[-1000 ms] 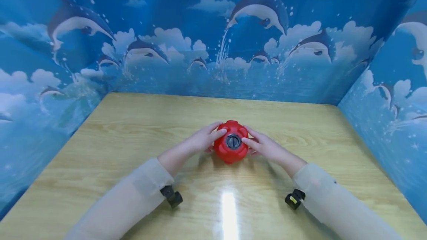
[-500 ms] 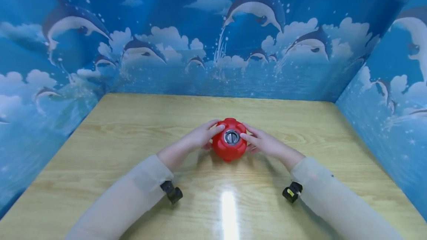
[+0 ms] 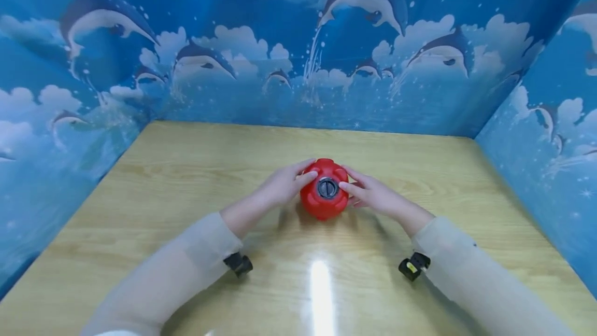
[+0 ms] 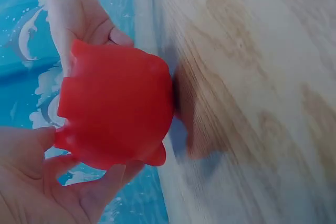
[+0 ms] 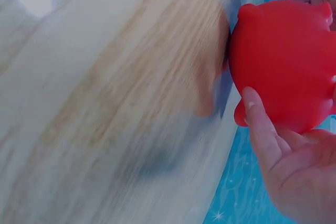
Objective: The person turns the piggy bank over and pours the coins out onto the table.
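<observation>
A red, rounded ball-like object [image 3: 324,208] with blunt knobs around it stands on the wooden table, its dark round cap [image 3: 328,188] with a bar across it facing up. My left hand [image 3: 283,184] holds it from the left, thumb on the upper side near the cap. From the right, my right hand [image 3: 379,196] grips the opposite side, thumb tip at the cap's edge. In the left wrist view the smooth red side of the ball [image 4: 121,103] shows between both hands. The right wrist view shows fingers [image 5: 262,135] curving under its lower side.
The light wooden table [image 3: 210,159] spreads around the ball, with a bright light reflection in front. A blue dolphin-printed curtain [image 3: 252,92] closes off the back and both sides. Small black cameras [image 3: 239,263] sit at both sleeve cuffs.
The head view has shifted slightly. Both hands stay on the ball, which keeps its place on the table. The left hand's lower fingers, visible earlier beside the ball, are now hidden.
</observation>
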Tool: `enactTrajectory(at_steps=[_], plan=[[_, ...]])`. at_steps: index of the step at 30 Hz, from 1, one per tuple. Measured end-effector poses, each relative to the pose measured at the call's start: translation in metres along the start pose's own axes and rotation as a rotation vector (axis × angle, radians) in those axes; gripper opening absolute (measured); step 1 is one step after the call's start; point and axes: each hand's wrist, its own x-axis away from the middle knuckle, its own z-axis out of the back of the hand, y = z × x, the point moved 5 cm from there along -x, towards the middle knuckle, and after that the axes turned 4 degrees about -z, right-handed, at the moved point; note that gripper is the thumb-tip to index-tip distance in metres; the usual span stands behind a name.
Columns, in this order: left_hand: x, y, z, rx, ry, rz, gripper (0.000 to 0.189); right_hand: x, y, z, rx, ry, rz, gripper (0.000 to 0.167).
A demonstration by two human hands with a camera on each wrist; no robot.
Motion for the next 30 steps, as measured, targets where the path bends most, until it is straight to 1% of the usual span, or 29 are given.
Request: enactTrajectory(at_steps=[2, 4, 6, 8, 10, 12, 14, 18, 22, 24, 26, 28, 30], plan=[[0.002, 0.000, 0.002, -0.065, -0.002, -0.033, 0.056, -0.001, -0.002, -0.001, 0.005, -0.005, 0.001, 0.074], [0.004, -0.002, 0.001, -0.088, -0.035, -0.058, 0.059, -0.002, -0.003, -0.003, 0.007, -0.016, -0.009, 0.074], [0.005, -0.005, -0.001, -0.081, -0.070, -0.080, 0.068, -0.003, -0.003, -0.003, 0.011, -0.016, -0.025, 0.074], [0.005, -0.005, -0.002, -0.042, -0.100, -0.133, 0.079, -0.003, -0.004, -0.003, 0.006, -0.014, -0.037, 0.074], [0.004, -0.004, -0.003, 0.005, -0.113, -0.187, 0.087, -0.004, -0.005, -0.003, 0.004, -0.020, -0.037, 0.074], [0.003, -0.002, -0.004, 0.014, -0.119, -0.247, 0.094, -0.004, -0.007, -0.002, -0.004, -0.029, -0.033, 0.073], [0.002, 0.000, -0.005, 0.024, -0.122, -0.279, 0.093, -0.004, -0.008, -0.002, -0.004, -0.034, -0.031, 0.072], [0.003, -0.001, -0.006, -0.023, -0.109, -0.279, 0.099, -0.002, -0.008, -0.005, 0.019, -0.019, -0.013, 0.071], [0.005, -0.002, -0.006, -0.076, -0.068, -0.291, 0.104, 0.000, -0.010, -0.006, 0.054, 0.038, 0.004, 0.071], [0.006, -0.002, -0.006, -0.110, -0.050, -0.301, 0.105, 0.001, -0.011, -0.005, 0.065, 0.072, 0.012, 0.072], [0.006, -0.001, -0.008, -0.119, -0.044, -0.308, 0.104, 0.004, -0.012, -0.004, 0.079, 0.113, 0.027, 0.071], [0.007, 0.000, -0.010, -0.149, -0.043, -0.307, 0.104, 0.006, -0.014, -0.003, 0.091, 0.159, 0.057, 0.070], [0.008, 0.002, -0.011, -0.167, -0.042, -0.308, 0.104, 0.010, -0.018, 0.000, 0.104, 0.225, 0.101, 0.066]])
